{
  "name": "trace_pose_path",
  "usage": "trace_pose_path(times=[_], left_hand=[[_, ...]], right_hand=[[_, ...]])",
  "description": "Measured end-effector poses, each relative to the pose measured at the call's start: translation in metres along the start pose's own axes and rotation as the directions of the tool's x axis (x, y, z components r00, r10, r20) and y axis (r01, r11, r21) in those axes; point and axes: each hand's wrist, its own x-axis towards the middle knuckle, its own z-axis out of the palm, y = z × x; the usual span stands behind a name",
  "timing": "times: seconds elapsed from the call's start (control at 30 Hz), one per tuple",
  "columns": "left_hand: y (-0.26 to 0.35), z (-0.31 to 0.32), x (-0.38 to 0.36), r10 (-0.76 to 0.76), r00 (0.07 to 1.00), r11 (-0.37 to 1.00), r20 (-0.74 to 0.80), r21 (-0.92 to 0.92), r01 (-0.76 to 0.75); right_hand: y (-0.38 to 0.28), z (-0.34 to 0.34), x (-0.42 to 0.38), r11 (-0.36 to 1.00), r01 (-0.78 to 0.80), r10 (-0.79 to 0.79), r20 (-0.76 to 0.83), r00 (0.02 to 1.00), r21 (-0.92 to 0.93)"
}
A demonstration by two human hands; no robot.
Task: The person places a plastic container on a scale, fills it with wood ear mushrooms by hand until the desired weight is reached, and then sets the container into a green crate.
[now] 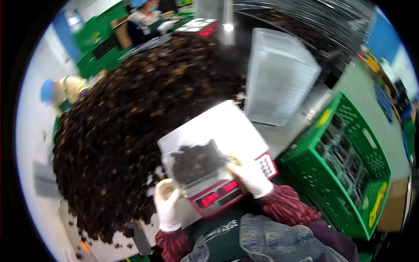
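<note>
Weighing appears to be under way: a clear plastic tray [196, 161] partly filled with dark brown dried fruit sits on a white digital scale with red lit digits [218, 194], at the near edge of the tabletop [288, 131]. The right hand [249, 176], in a white glove, has its fingers curled onto the tray's right end, seemingly gripping it. The gloved left hand [168, 201] rests just beside the tray's left corner with fingers bent; whether it holds any fruit I cannot tell. A large heap of the same dark fruit [131, 126] covers the tabletop behind, so much remains unpacked. A stack of empty clear trays [279, 78] stands beyond, and a green plastic crate [349, 170] waits to the right.
</note>
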Motion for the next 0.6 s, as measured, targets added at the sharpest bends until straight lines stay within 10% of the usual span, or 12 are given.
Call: trace_pose_path(times=[0.13,0.4,0.47,0.6], left_hand=[[0.004,0.014,-0.007,-0.012,1.0,1.0,0.013,0.012,0.012],[-0.01,0.073,-0.028,0.134,0.963,0.991,0.234,-0.03,-0.13],[0.005,0.093,-0.037,0.13,0.877,0.991,0.462,-0.083,-0.103],[0.01,0.064,-0.024,0.108,0.974,0.991,0.201,0.056,-0.122]], right_hand=[[0.008,0.007,-0.005,0.972,0.187,-0.179,-0.062,0.982,0.145],[-0.097,-0.029,-0.105,0.91,0.256,-0.339,-0.231,0.912,-0.324],[-0.134,-0.06,-0.138,0.895,0.295,-0.426,-0.442,0.79,-0.335],[-0.196,-0.165,-0.208,0.776,0.123,-0.584,-0.632,0.509,-0.618]])
